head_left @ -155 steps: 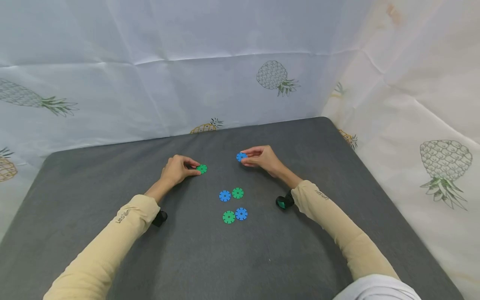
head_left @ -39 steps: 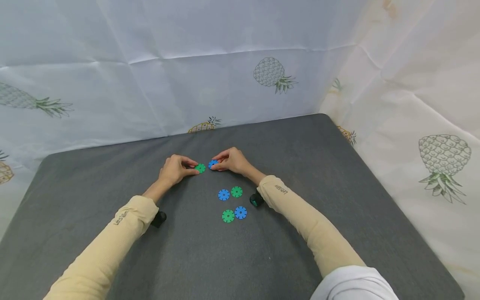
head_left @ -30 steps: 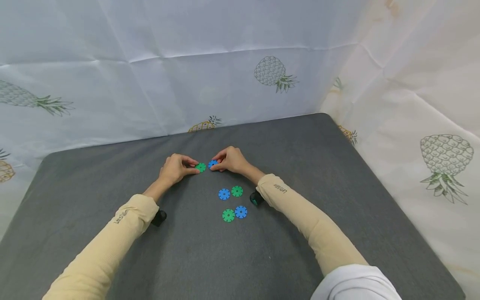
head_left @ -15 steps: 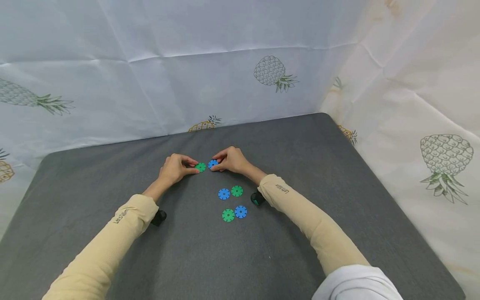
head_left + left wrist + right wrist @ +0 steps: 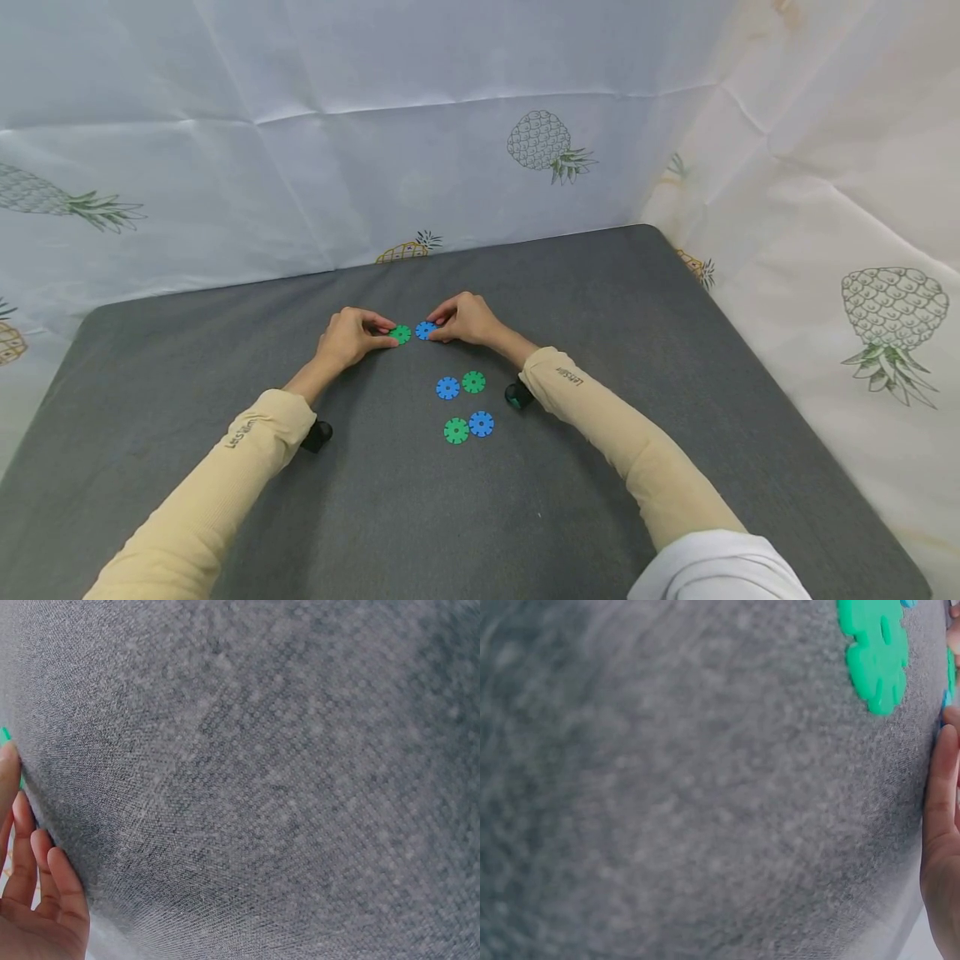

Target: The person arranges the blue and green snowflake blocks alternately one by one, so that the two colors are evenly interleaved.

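Observation:
My left hand (image 5: 347, 340) pinches a green notched disc (image 5: 402, 334) by its left edge, near the far side of the grey table. Just right of it lies a blue notched disc (image 5: 424, 331), its right edge between the thumb and fingers of my right hand (image 5: 471, 320). A narrow gap shows between these two discs. In the left wrist view, only a green sliver of the held disc (image 5: 6, 733) appears past the left hand (image 5: 46, 911). The right wrist view has the right hand (image 5: 943, 840) at its edge, with a bit of blue at the fingertips.
Nearer me on the grey tabletop (image 5: 405, 517) lie two side-by-side pairs: a blue disc (image 5: 447, 388) with a green disc (image 5: 473, 382), and below them a green disc (image 5: 456, 431) with a blue disc (image 5: 482, 424). A pineapple-print white cloth (image 5: 375, 183) hangs behind.
Over the past seconds my right hand has brought its blue disc leftward, beside the green one. Most recently its fingers shifted slightly right, toward the disc's edge. My left hand stays nearly still.

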Demonstrator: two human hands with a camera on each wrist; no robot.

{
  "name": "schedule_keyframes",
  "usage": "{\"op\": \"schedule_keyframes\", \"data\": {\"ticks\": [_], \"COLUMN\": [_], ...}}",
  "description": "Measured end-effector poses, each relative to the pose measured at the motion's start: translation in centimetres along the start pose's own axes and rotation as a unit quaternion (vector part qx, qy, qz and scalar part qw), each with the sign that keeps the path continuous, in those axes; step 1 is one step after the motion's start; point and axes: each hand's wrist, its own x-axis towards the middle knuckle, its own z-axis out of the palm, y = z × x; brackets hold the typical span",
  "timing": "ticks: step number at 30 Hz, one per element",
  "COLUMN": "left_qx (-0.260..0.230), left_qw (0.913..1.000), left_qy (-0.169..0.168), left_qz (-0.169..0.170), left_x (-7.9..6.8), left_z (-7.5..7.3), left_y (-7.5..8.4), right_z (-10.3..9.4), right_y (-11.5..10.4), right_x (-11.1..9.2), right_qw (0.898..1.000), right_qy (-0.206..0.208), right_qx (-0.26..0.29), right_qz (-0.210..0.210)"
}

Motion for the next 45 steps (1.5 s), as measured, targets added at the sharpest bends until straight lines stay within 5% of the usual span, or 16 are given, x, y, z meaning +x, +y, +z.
{"op": "schedule_keyframes", "data": {"ticks": [29,35,41,45], "left_qx": [0.002,0.005,0.004,0.005], "left_qw": [1.0000,1.0000,1.0000,0.9999], "left_qy": [0.006,0.003,0.006,0.010], "left_qz": [0.001,0.004,0.006,0.003], "left_x": [-0.2,-0.2,-0.3,-0.4], "left_z": [0.1,0.1,0.1,0.2], "left_y": [0.2,0.3,0.5,0.4], "right_z": [0.7,-0.2,-2.1,-3.2], "right_y": [-0.3,0.3,1.4,1.7], "right_x": [0.4,0.1,-0.5,-1.1], "right_qw": [1.000,0.997,0.975,0.967], "right_qy": [0.005,-0.024,-0.078,-0.097], "right_qx": [-0.002,0.074,0.203,0.229], "right_qz": [0.002,0.005,-0.042,-0.059]}}
